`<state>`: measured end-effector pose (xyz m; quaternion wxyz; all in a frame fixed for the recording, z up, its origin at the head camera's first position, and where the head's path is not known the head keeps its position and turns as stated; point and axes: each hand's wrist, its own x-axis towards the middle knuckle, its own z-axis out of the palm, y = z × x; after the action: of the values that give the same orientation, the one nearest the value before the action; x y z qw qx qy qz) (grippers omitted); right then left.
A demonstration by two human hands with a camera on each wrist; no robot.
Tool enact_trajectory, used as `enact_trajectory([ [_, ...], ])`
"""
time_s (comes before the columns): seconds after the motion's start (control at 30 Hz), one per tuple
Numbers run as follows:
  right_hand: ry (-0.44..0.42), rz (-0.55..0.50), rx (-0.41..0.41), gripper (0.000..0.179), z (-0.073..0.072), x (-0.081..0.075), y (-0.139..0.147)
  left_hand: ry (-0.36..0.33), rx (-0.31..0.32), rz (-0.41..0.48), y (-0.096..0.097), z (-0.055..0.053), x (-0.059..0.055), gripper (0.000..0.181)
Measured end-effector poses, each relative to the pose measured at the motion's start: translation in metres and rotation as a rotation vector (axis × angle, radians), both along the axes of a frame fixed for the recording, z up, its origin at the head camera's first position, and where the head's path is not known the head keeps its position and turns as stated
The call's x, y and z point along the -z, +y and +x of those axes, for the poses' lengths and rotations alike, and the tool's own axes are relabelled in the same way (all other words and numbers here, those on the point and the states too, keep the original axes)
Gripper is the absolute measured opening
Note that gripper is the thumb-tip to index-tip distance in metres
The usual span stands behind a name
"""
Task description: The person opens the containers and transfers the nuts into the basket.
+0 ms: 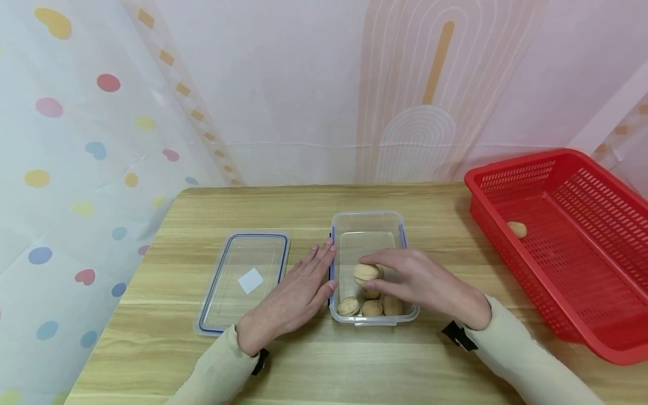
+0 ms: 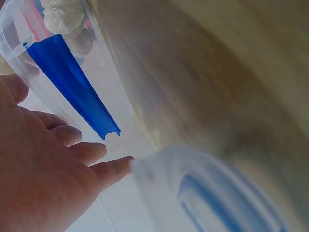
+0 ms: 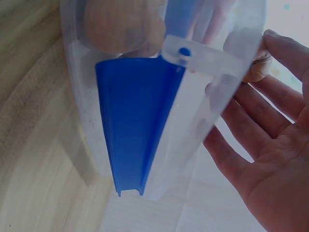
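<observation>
A clear plastic food container [image 1: 372,221] with blue side clips stands without its lid on the table. Several walnuts [image 1: 348,306] lie in its near end. Over the container, my right hand [image 1: 425,278] pinches a walnut [image 1: 365,273] between thumb and fingers; the right wrist view shows that walnut [image 3: 259,67] just past the container's rim. My left hand [image 1: 298,292] lies with straight fingers against the container's left wall, beside the blue clip [image 2: 72,87]. The clear lid [image 1: 243,247] with a blue seal and a white square label lies left of my left hand.
To the right stands a red plastic basket [image 1: 531,275] with slotted walls, and a single walnut [image 1: 517,229] is visible in it. Wood-patterned table [image 1: 283,208] surface surrounds the container. A printed cloth [image 1: 293,90] hangs behind the table's back edge.
</observation>
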<state>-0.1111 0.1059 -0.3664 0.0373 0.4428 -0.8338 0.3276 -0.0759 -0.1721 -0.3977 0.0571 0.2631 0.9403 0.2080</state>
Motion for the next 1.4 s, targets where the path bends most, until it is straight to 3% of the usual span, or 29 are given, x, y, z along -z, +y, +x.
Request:
enact_trajectory([
  [0.53, -0.010, -0.085, 0.068, 0.041, 0.015, -0.009, 0.023, 0.007, 0.007, 0.011, 0.001, -0.001, 0.001, 0.066],
  [0.97, 0.065, -0.165, 0.119, 0.041, 0.027, -0.021, 0.045, 0.013, 0.001, 0.016, 0.000, -0.001, 0.001, 0.066],
  [1.4, 0.100, -0.223, 0.201, 0.055, 0.039, -0.037, 0.069, 0.008, -0.005, 0.016, 0.001, -0.001, 0.000, 0.066],
])
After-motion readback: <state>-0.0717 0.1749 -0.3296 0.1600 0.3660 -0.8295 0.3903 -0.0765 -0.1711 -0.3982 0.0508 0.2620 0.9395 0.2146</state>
